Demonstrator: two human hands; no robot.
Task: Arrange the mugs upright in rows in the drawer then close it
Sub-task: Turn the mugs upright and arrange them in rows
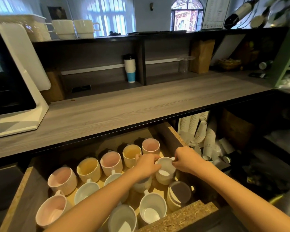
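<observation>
- Two white mugs (pixel 151 210) stand upright at the drawer (pixel 177 218) front, a striped mug (pixel 178 195) beside them.
- Left hand (pixel 146 165) and right hand (pixel 187 159) pinch a pale mug's (pixel 165 173) rim, mid-drawer, right.
- Pastel mugs (pixel 110 162) line the back; paper cups (pixel 208 144) crowd outside the right wall.

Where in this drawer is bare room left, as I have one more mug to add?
Little: a narrow floor gap between the front white mug, the dark mug and the held white mug gripped by left hand and right hand. Elsewhere mugs pack the drawer. The countertop above is mostly bare.
</observation>
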